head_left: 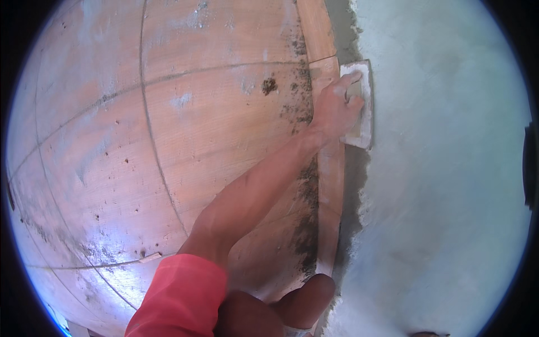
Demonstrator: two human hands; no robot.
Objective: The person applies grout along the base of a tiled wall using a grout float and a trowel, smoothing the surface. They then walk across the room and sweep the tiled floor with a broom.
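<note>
My left hand [335, 109] reaches up and to the right, its fingers closed around the handle of a rectangular plastering float [365, 126]. Pale, dried plaster crusts the float's rim. Its plate lies along a strip of darker grey mortar [353, 208], beside the narrow tile skirting [329, 194]. The palm and most of the handle are hidden behind the hand. My right hand is out of the picture.
Large orange-brown floor tiles [224, 123] carry dark dirt along the skirting and a brown clump [269, 85]. A small pale chip [150, 257] lies on a joint. The grey-green plastered wall [449, 168] fills the right side. My knees [306, 300] are at the bottom.
</note>
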